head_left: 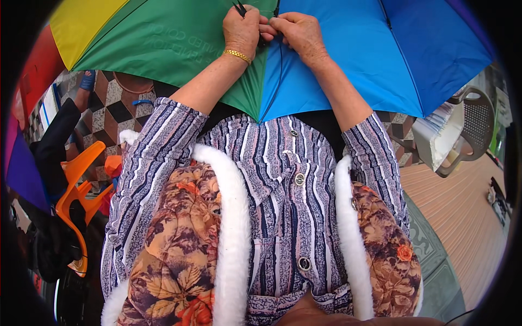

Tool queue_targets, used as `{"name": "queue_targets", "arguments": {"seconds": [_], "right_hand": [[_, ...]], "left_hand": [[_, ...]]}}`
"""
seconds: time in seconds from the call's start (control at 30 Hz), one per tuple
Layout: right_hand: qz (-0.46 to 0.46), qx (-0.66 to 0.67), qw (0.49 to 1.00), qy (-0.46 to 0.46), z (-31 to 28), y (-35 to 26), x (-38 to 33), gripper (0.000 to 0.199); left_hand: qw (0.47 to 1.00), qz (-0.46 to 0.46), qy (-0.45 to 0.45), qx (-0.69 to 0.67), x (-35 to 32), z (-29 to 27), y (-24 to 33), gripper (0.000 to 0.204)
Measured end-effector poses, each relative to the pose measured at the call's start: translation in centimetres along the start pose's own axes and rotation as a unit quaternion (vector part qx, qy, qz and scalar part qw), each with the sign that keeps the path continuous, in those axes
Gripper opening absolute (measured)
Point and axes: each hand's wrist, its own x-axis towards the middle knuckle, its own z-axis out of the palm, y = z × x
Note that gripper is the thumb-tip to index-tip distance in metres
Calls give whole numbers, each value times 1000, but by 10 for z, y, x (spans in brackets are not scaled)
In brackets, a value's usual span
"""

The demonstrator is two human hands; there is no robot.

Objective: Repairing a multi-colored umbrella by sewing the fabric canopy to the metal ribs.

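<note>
A multicoloured umbrella [348,60] is spread open across my lap, its inner side with thin dark ribs facing me. My left hand [242,32], with a gold bracelet at the wrist, is closed round a small black tool [239,7] whose two pointed tips stick out above the thumb. The rest of that tool is hidden by my fingers. Close beside it, my right hand [302,37] is pinched at the dark umbrella rib [280,65] along the seam between the green and light blue panels. Any fine thread between the fingertips is too small to make out.
An orange plastic chair [73,190] stands at the left, near another person's dark sleeve [57,130]. To the right are a grey-brown perforated chair [478,119] and a white container [439,133]. Patterned tiles [117,111] show beyond the umbrella's edge.
</note>
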Motion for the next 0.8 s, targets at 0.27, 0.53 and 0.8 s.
{"name": "queue_targets", "arguments": {"seconds": [0.27, 0.53, 0.8], "right_hand": [[27, 44, 999, 7, 6, 13, 7, 24], [16, 43, 999, 7, 10, 12, 8, 23], [0, 54, 999, 0, 14, 14, 12, 22]], "left_hand": [[985, 92, -105, -106, 5, -12, -9, 8], [1000, -5, 21, 1, -1, -8, 4, 7], [995, 47, 46, 79, -1, -5, 3, 9]]}}
